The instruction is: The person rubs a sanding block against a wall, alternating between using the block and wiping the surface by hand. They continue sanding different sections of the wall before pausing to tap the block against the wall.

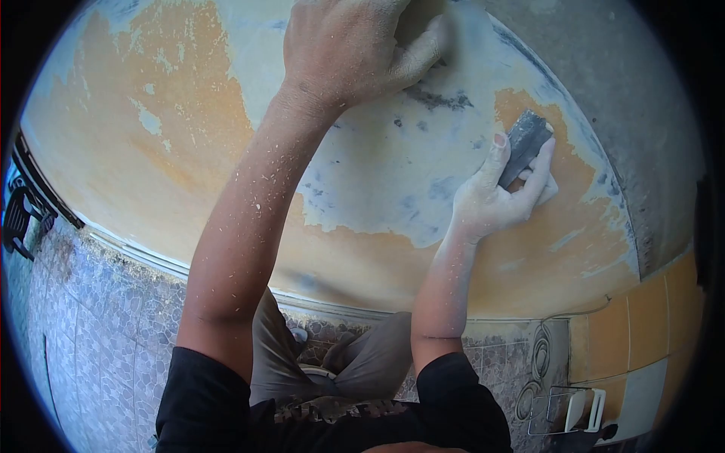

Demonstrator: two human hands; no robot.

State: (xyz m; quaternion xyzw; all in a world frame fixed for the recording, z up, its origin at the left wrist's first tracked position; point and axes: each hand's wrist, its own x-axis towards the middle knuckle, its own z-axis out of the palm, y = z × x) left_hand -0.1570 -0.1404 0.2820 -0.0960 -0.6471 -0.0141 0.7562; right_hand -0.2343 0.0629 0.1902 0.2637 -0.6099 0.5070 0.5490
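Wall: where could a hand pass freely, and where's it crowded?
Free: the orange stretch of wall left of the left forearm, and the pale patch between the arms. Crowded: around the right hand gripping a dark block, and the left hand above.

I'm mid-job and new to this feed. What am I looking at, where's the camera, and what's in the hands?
No machine here: these are a person's two bare hands, seen by one wide-angle camera worn on the head, looking forward and down. The left hand leans on the wall, whose orange paint is gone in pale patches; that hand's fingertips are out of frame. The right hand has a dark grey block in its grip, pressed to the wall. Below are the person's knees and patterned tiles.
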